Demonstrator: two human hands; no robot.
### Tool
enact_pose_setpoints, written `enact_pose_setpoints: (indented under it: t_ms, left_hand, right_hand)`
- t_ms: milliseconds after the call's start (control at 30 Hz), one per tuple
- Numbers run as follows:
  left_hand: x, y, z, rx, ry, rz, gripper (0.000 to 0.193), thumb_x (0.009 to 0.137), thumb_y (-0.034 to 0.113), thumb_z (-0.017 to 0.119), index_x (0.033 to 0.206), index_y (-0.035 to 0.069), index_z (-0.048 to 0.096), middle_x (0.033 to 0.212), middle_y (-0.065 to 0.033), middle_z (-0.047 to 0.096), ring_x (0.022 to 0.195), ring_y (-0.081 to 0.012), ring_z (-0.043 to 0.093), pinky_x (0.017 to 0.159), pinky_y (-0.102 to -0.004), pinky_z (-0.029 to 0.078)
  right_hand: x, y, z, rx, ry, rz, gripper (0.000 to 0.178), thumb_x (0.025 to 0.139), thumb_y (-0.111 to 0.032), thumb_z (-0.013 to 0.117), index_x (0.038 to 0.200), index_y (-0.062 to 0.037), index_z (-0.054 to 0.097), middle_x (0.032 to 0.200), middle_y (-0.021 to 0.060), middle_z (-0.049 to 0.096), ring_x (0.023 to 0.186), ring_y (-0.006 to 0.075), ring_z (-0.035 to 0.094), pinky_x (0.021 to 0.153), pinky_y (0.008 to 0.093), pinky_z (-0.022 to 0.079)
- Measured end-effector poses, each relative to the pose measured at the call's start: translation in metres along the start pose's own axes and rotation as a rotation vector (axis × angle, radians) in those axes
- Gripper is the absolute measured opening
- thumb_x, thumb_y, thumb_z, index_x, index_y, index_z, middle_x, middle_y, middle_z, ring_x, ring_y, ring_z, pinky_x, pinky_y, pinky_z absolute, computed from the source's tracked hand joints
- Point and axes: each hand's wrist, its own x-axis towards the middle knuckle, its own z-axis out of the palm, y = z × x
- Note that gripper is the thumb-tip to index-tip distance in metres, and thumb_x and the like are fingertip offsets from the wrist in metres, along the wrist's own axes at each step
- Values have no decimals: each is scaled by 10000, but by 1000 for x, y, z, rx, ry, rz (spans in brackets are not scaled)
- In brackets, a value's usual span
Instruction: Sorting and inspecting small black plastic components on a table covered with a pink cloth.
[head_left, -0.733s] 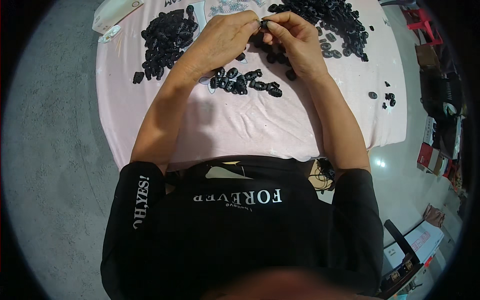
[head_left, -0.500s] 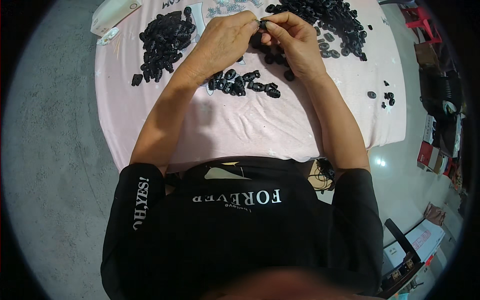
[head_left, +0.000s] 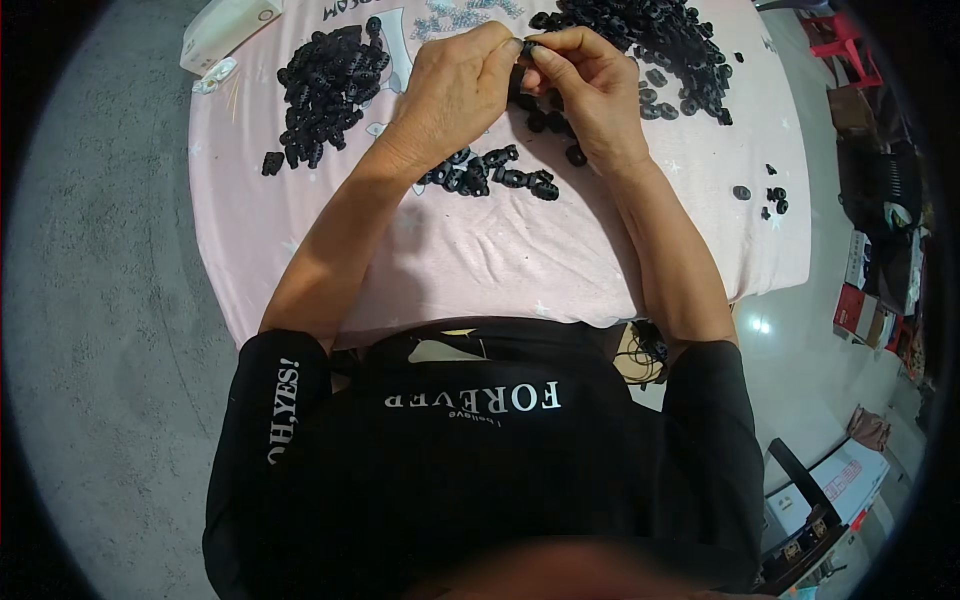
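Note:
My left hand (head_left: 462, 82) and my right hand (head_left: 592, 88) meet over the far part of the table. Between their fingertips they pinch a small black plastic part (head_left: 527, 48), mostly covered by the fingers. Several dark round pieces (head_left: 545, 122) lie beneath and between the hands. Nearer to me, a cluster of black barrel-shaped parts (head_left: 478, 176) rests by my left wrist. Left of my left hand is a heap of black parts (head_left: 332, 90); beyond my right hand spreads a larger heap of black pieces (head_left: 660, 38), with grey-black oval ones (head_left: 655, 78) at its edge.
A pink cloth (head_left: 480, 265) covers the table. Small clear-blue pieces (head_left: 462, 18) lie at the far edge. A white box (head_left: 228, 28) stands at the far left corner. A few loose black bits (head_left: 778, 200) lie at the right. Boxes (head_left: 858, 308) and a red stool (head_left: 845, 45) stand beyond the table.
My left hand has shifted very slightly and covers a little more of the barrel-shaped cluster. Both hands keep their pinch on the small black part.

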Motion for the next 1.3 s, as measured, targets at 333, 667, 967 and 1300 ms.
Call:
enact_pose_setpoints:
  t_ms: [333,667,967,1300]
  left_hand:
    - [-1,13,-5,25,-38,-3,196,1043,109,518,911,-25,572,735,-193,611,640,-301,630,601,-390,490]
    - [-8,18,9,227,-67,-27,307,1038,219,529,950,-75,543,813,-297,665,758,-471,678,698,-520,542]
    - [-14,17,24,179,-69,-79,261,1040,171,501,1125,-72,455,836,-316,661,789,-488,673,713,-561,524]
    - [-19,25,28,74,27,-57,340,1022,129,504,1288,-67,420,877,-311,677,838,-497,675,733,-562,527]
  right_hand:
    - [-2,10,5,-164,111,-106,120,1002,-54,660,1103,-12,710,856,20,718,758,67,666,666,192,519]
    - [-4,7,10,-103,164,-66,120,1001,-60,661,1091,-9,722,916,22,729,781,62,656,693,202,537]
    - [-8,3,16,-69,212,-56,114,994,-73,677,1082,-23,731,913,18,732,762,59,639,685,200,527]
    - [-9,8,22,-32,293,-141,102,984,-59,692,1068,-11,724,912,14,730,769,49,637,684,202,527]
